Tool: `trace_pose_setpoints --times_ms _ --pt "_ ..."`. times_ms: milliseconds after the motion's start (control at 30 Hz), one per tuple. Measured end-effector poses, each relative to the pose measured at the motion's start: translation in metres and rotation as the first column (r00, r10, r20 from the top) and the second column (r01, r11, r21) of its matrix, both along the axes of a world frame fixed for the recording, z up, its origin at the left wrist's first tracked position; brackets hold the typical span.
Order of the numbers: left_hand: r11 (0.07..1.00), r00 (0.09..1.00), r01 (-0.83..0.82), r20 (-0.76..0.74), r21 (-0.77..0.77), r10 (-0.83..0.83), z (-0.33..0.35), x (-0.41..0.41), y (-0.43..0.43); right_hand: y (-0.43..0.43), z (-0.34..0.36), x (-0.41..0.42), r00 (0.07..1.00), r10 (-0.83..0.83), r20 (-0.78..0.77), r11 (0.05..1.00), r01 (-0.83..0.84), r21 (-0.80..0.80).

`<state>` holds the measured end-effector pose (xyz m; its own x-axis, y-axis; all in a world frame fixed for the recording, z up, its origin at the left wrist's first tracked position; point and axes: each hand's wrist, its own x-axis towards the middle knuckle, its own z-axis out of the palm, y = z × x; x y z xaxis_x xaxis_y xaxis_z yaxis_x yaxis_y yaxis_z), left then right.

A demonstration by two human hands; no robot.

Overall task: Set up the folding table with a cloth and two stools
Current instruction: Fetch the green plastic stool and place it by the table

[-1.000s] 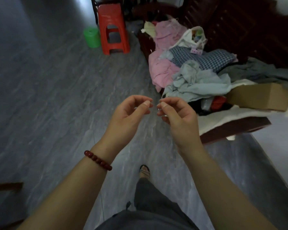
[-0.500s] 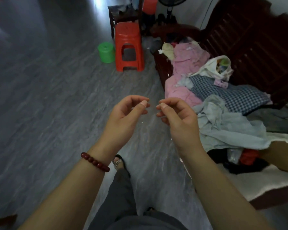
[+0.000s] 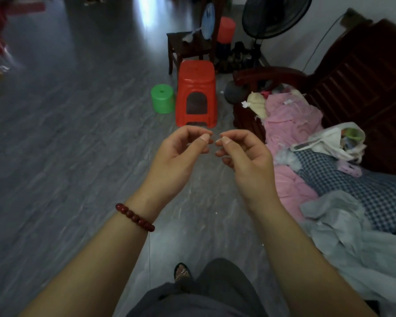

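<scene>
My left hand and my right hand are raised in front of me, fingertips nearly touching. Each thumb is pinched against its fingers, and I see nothing held in either. A red bead bracelet is on my left wrist. Ahead on the floor stands a red plastic stool, with a small green round stool touching its left side. A blue checked cloth lies in a pile of fabrics on the wooden bench to my right. No folding table is in view.
Pink cloth, pale grey cloth and a white bag crowd the bench. Behind the stools stand a dark wooden chair and a black floor fan. Grey floor stretches left. My foot is below.
I have walked forward and the view has tilted up: the stools are closer and lower in frame, and the chair and fan have come into view. My hands keep the same pinched pose.
</scene>
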<state>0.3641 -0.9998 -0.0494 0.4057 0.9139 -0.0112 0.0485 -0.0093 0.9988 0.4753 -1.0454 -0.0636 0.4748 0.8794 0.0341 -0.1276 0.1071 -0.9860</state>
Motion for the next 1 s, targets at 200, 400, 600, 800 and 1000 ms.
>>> trace_pose_setpoints --times_ms 200,400,600,800,1000 --pt "0.999 0.999 -0.039 0.006 0.004 0.039 -0.006 -0.003 0.093 0.097 -0.002 0.0 0.999 0.048 -0.007 0.999 -0.048 -0.001" --pt "0.998 0.998 -0.054 0.029 0.01 0.054 -0.015 0.02 0.209 0.215 -0.014 0.022 0.998 0.06 -0.014 0.998 -0.06 -0.005" --pt "0.997 0.996 -0.07 0.049 0.007 0.07 -0.001 0.058 0.34 0.353 -0.005 0.06 0.996 0.086 -0.034 0.996 -0.085 0.016" --pt "0.99 0.99 -0.138 0.027 0.012 0.138 -0.001 0.072 0.436 0.456 0.0 0.083 0.988 0.151 -0.035 0.988 -0.15 0.024" --pt "0.983 0.982 -0.184 0.045 -0.025 0.185 -0.009 0.074 0.506 0.529 -0.006 0.082 0.979 0.199 -0.045 0.98 -0.2 -0.007"
